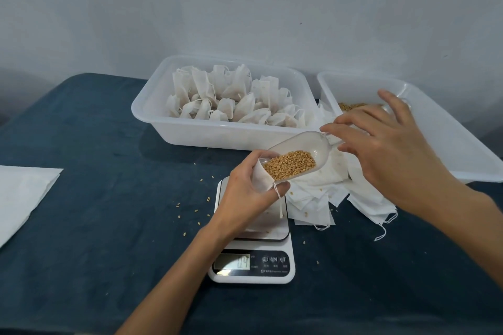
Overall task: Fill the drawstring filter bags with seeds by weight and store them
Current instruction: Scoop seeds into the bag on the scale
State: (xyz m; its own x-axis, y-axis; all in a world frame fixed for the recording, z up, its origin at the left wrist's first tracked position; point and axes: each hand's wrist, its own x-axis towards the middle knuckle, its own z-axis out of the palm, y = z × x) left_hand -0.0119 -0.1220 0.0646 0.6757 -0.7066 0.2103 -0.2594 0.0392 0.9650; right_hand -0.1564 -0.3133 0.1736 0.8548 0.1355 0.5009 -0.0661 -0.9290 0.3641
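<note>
My left hand (246, 193) grips a white drawstring filter bag (260, 175) with its mouth held wide, just above the digital scale (254, 255). A clear plastic scoop (296, 148) loaded with golden seeds (290, 164) is tipped into the bag's mouth. My right hand (386, 144) pinches the scoop's handle from the right, the other fingers spread. The scale's display reads 0.4. A white tub (174, 128) behind holds several filled, tied bags (231, 98). A second white tub (449, 144) at the right holds loose seeds (349, 106).
A heap of flat empty filter bags (326, 193) lies right of the scale, partly under my right arm. Stray seeds (190, 209) dot the dark blue cloth (109, 226). A white sheet (21, 193) lies at the left edge. A pale wall stands behind.
</note>
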